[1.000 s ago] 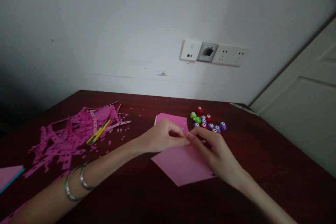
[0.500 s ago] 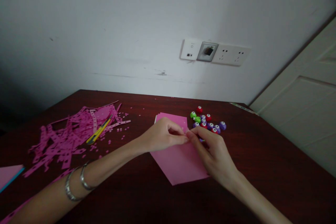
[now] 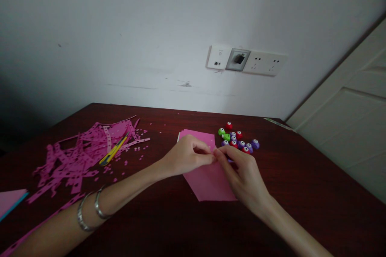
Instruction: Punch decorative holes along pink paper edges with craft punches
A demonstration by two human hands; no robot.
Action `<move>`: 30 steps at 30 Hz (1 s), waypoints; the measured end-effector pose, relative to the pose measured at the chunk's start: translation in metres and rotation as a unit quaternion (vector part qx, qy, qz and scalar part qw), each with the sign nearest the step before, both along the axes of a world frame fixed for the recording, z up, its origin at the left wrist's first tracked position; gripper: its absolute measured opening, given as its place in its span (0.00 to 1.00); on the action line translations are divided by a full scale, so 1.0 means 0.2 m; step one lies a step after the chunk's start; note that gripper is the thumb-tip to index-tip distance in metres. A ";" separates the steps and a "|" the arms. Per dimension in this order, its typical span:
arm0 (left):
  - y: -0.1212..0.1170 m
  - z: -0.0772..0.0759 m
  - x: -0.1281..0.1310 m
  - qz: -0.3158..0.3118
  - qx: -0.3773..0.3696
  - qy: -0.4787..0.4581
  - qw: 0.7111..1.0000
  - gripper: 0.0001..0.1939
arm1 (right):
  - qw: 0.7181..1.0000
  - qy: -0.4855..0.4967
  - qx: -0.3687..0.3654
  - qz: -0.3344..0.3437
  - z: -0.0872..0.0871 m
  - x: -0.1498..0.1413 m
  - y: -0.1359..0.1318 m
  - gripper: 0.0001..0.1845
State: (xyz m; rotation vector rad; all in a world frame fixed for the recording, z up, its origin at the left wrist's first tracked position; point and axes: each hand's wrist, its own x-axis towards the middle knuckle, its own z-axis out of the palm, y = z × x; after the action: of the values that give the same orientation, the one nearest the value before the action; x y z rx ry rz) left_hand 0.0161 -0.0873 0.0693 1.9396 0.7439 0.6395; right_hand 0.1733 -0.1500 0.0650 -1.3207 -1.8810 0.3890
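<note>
Both hands meet at the middle of the table. My left hand (image 3: 186,156) is closed, thumb and fingertips pinching the upper part of a pink paper sheet (image 3: 208,184). Fingertip to fingertip with it, my right hand (image 3: 245,174) pinches the same sheet, which hangs tilted below the fingers. The pinched edge is mostly hidden, so I cannot tell whether it is folded. Just behind lies a pile of pink paper (image 3: 199,134), partly covered by my left hand. Several red, green and purple eyeball-like pieces (image 3: 233,143) lie beyond my right hand.
Pink punched strips (image 3: 72,160) and tiny cut-out bits are heaped at left, with a yellow utility knife (image 3: 113,151) on them. Pink and blue paper (image 3: 12,202) lies at the left edge. The table (image 3: 289,180) meets a wall with sockets (image 3: 265,63).
The sheet's lower corner has swung left, then lifted, so less of the sheet shows below my hands. Both hands stay pinched together at nearly the same spot.
</note>
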 end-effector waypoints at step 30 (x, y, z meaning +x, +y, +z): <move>0.14 0.14 -0.19 0.041 0.056 0.041 0.997 0.15 | 0.978 0.159 -0.135 -0.002 0.12 0.18 0.08 0.11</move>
State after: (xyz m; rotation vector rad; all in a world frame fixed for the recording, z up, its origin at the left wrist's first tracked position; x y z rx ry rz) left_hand -0.0219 -0.0587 0.0966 2.0572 0.8573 0.6674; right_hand 0.2086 -0.1347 0.0889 -1.3449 -1.5963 0.8268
